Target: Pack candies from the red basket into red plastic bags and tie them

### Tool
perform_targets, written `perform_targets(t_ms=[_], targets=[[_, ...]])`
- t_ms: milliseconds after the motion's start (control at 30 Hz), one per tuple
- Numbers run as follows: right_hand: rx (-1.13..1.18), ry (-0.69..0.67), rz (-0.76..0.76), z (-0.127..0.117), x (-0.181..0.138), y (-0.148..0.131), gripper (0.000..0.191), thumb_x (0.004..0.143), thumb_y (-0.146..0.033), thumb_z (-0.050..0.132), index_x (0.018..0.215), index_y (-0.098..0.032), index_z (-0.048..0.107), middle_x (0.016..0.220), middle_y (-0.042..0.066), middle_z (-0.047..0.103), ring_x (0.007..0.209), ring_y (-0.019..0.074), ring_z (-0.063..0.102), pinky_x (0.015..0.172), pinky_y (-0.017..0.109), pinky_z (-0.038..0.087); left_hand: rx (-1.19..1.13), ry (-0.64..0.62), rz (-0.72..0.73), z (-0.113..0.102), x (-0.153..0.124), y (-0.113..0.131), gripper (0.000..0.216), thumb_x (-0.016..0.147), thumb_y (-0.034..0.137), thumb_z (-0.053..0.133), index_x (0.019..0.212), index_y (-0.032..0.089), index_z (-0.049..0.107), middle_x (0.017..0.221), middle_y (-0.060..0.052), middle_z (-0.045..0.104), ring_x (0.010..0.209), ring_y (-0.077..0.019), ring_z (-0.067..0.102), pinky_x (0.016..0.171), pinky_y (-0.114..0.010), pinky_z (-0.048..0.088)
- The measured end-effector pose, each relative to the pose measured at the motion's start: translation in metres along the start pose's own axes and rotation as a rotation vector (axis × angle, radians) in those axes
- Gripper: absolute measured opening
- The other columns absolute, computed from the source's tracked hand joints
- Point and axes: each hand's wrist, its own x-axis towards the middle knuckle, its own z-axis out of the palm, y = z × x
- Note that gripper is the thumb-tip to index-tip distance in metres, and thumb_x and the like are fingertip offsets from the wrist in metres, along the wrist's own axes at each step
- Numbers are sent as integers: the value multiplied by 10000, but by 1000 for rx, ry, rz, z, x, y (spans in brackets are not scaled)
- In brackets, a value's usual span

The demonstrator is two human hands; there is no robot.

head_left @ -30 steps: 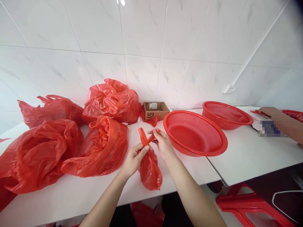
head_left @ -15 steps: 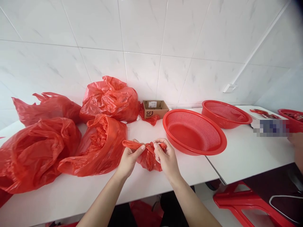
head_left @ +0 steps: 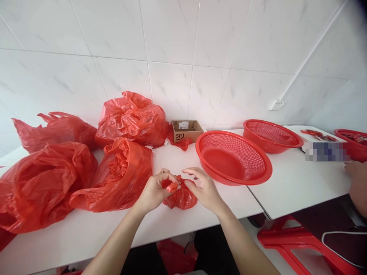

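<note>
A small red plastic bag (head_left: 183, 198), gathered and twisted at its top, rests on the white table in front of me. My left hand (head_left: 156, 191) pinches the bag's gathered end between thumb and fingers. On the bag's other side, my right hand (head_left: 203, 189) has its thumb and fingers apart, close to the neck of the bag and holding nothing that I can see. Just left of my hands lies a larger, loosely opened red plastic bag (head_left: 120, 183). A red plastic colander basket (head_left: 229, 160) stands to the right.
More filled red bags (head_left: 134, 118) cover the table's left side. An SF cardboard box (head_left: 187, 131) sits by the tiled wall. Another red basket (head_left: 269, 135) and a scale (head_left: 321, 135) with small packets on it are at the right, near a co-worker's hand (head_left: 357, 179). A red stool (head_left: 281, 238) stands below.
My right hand has let go of the bag's neck and opened. My left hand has turned, folding the bag's stretched end in toward its palm. The view has shifted slightly.
</note>
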Motion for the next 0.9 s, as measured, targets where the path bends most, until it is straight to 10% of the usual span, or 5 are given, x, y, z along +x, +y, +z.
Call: perform_targets(t_ms=[167, 467, 600, 900], targets=[[140, -114, 93, 21, -3, 2, 193, 869, -154, 511, 988, -224, 645, 992, 27, 687, 918, 153, 632, 858, 308, 497, 95, -43, 40, 0, -1, -6, 41, 803, 156, 613, 811, 196, 604, 839, -18, 663, 768, -161, 655, 701, -284, 514], [318, -104, 238, 33, -12, -5, 37, 859, -225, 592, 884, -213, 616, 871, 7, 680, 814, 152, 636, 761, 285, 500, 277, 327, 201, 23, -8, -25, 185, 756, 80, 612, 837, 226, 533, 871, 3, 660, 840, -170, 645, 704, -280, 478], [523, -133, 277, 23, -7, 0, 146, 878, -347, 619, 910, -205, 637, 852, 9, 655, 768, 139, 614, 707, 271, 494, 276, 316, 291, 22, -9, -20, 305, 787, 123, 640, 1063, 241, 587, 949, -13, 668, 857, -162, 643, 730, -279, 511], [593, -212, 345, 16, -4, 1, 273, 867, -436, 636, 998, -201, 685, 890, 33, 665, 768, 150, 619, 658, 272, 510, 362, 170, 372, 7, -8, -4, 167, 801, 111, 649, 920, 223, 682, 833, -6, 697, 779, -165, 630, 703, -280, 486]])
